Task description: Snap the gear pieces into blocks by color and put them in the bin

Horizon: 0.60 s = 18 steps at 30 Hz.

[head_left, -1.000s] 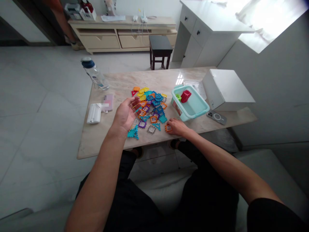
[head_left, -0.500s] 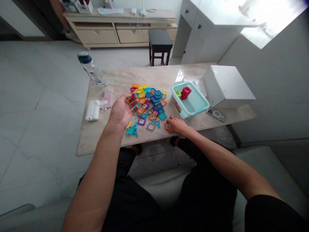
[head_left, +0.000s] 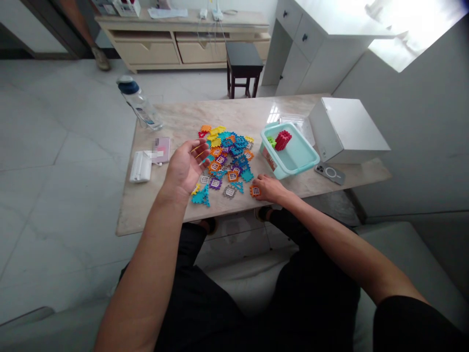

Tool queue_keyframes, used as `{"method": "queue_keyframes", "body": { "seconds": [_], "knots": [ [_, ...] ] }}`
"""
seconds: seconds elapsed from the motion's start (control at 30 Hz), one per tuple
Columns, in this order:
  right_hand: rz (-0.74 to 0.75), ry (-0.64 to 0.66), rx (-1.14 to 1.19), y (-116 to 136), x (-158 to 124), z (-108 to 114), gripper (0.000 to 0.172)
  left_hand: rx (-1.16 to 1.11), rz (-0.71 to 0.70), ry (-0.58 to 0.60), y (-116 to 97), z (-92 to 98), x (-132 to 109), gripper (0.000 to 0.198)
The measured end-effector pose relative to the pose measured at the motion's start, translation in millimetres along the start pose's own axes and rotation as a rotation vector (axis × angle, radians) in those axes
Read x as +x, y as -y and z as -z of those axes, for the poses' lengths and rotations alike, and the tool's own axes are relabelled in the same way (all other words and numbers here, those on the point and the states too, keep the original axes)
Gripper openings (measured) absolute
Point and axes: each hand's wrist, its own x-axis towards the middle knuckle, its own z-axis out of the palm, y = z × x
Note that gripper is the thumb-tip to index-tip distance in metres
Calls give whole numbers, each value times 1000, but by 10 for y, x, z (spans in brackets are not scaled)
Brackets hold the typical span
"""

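Note:
Several flat plastic pieces in blue, orange, purple, yellow and grey lie in a loose pile (head_left: 233, 175) on the marble-patterned table (head_left: 176, 117). Over the pile's left edge my left hand (head_left: 185, 167) is raised, palm turned up, fingers apart and curved, holding nothing. My right hand (head_left: 269, 189) rests at the table's near edge, its fingers closed on an orange window piece (head_left: 255, 191) that lies right of the pile. Behind that hand stands a light teal tub (head_left: 300, 159) with a stack of red pieces (head_left: 283, 141) and some green pieces (head_left: 271, 142) inside.
A water bottle (head_left: 142, 110) stands at the back left, with a white packet (head_left: 141, 167) and a pink item (head_left: 163, 146) nearer. At the right are a white box (head_left: 351, 127) and a phone (head_left: 330, 173). Beyond are a dark stool (head_left: 244, 58) and a person's foot (head_left: 100, 58).
The other person's leg and foot at the back left have shifted, and the shoe shows more fully. Both my hands stay almost where they were.

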Motion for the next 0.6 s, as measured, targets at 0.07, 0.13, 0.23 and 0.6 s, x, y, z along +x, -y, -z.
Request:
{"method": "queue_keyframes", "body": {
  "seconds": [0.07,0.13,0.23,0.6],
  "knots": [
    [5,-36,28,12,38,82,51,-4,-10,3,-11,-4,3,6],
    [27,-98,51,60,112,191,47,-14,-24,12,-15,-21,-3,7],
    [57,-188,53,210,275,339,37,-33,-32,20,2,-59,-31,4],
    [-1,-124,-36,680,711,189,43,-53,-34,7,-74,121,-148,4]
  ]
}}
